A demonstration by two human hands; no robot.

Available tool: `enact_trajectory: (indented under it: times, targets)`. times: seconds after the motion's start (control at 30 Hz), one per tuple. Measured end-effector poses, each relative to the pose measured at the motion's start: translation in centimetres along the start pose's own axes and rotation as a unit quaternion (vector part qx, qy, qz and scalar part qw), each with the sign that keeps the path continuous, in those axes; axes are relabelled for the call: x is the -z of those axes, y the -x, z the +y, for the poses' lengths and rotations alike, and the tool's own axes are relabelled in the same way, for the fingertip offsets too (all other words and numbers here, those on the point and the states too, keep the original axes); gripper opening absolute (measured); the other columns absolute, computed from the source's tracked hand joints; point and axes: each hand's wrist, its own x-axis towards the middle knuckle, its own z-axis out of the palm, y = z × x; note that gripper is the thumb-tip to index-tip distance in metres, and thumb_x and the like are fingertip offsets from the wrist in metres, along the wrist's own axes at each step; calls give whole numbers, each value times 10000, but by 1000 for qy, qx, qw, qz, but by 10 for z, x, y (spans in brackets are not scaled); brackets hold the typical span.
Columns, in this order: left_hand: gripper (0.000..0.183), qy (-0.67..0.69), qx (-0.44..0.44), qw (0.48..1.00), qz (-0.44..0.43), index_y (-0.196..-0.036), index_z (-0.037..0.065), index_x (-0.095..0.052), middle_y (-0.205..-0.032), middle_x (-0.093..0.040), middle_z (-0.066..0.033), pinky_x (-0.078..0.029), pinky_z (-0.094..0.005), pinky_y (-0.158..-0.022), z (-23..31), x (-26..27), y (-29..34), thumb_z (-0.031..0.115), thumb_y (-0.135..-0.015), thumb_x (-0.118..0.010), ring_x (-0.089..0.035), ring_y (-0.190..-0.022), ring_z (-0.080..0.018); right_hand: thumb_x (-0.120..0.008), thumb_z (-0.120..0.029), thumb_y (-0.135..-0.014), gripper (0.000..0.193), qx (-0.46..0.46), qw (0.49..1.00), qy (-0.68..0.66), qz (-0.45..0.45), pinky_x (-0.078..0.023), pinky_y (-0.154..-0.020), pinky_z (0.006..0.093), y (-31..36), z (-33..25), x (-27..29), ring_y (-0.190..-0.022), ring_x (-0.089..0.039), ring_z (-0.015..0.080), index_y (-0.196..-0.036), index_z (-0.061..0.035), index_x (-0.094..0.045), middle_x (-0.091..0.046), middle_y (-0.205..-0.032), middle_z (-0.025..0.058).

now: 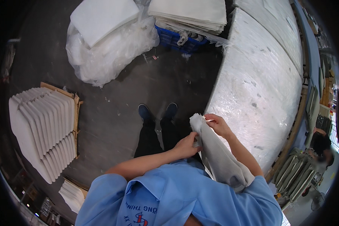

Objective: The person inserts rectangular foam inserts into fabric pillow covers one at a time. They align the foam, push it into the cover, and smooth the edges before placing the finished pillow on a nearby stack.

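Grey pad in hands; shirt bears lettering.

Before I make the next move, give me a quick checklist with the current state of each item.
1. Left hand gripping the grey piece: ok.
2. Right hand at the piece's white end: ok.
3. Underside of the piece visible for inspection: not ok, it faces away.
4. Both shoes flat on the floor: ok.
5. Floor free of small scraps: not ok.
6. Grip firmness: cannot tell.
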Motion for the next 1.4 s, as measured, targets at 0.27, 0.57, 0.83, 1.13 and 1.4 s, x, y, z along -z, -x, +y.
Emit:
enact_trajectory:
  times: [0.27,0.57,0.83,1.13,1.4]
  targets:
    - [346,-1,25,987,157,-1187,16,-626,-1006,-716,-251,-548,-477,-875,-17,-7,-36,202,-894,-620,-712,-980,-410,-607,-182,-1024,298,-3,997,82,15,-541,-924,336,-25,5,-12,-1028,-698,180,-1250,-15,-706,-747,-1149,112]
    - [251,182,-36,959,213,-1164,51,-662,-966,-695,-128,-522,-379,-728,-23,-16,-19,107,-921,-634,-670,-777,-226,-632,-159,-1017,101,-15,998,-22,48,-469,-778,276,-24,0,-16,-848,-544,99,-1017,-59,-640,-611,-885,-11]
    - [547,49,-164,959,227,-1433,81,-590,-1088,-686,-156,-539,-365,-864,-22,-21,-31,-1,-893,-561,-676,-926,-252,-592,-114,-1029,69,81,982,-90,145,-456,-763,263,0,0,-36,-828,-507,86,-1015,-47,-584,-543,-870,-16]
    - [599,347,86,934,9,-1345,99,-705,-962,-684,-39,-509,-256,-773,-28,15,-68,-9,-778,-541,-616,-843,-121,-604,-171,-1026,167,-52,995,52,66,-485,-802,314,-6,-15,-29,-862,-603,157,-1062,-25,-674,-679,-922,68]
    - [368,498,121,848,139,-1298,58,-605,-1166,-667,-55,-482,-298,-885,-50,-35,-37,220,-971,-649,-604,-1023,-140,-595,-197,-1052,238,4,974,-2,227,-467,-705,287,-4,-2,-56,-766,-556,95,-933,-8,-676,-642,-793,6]
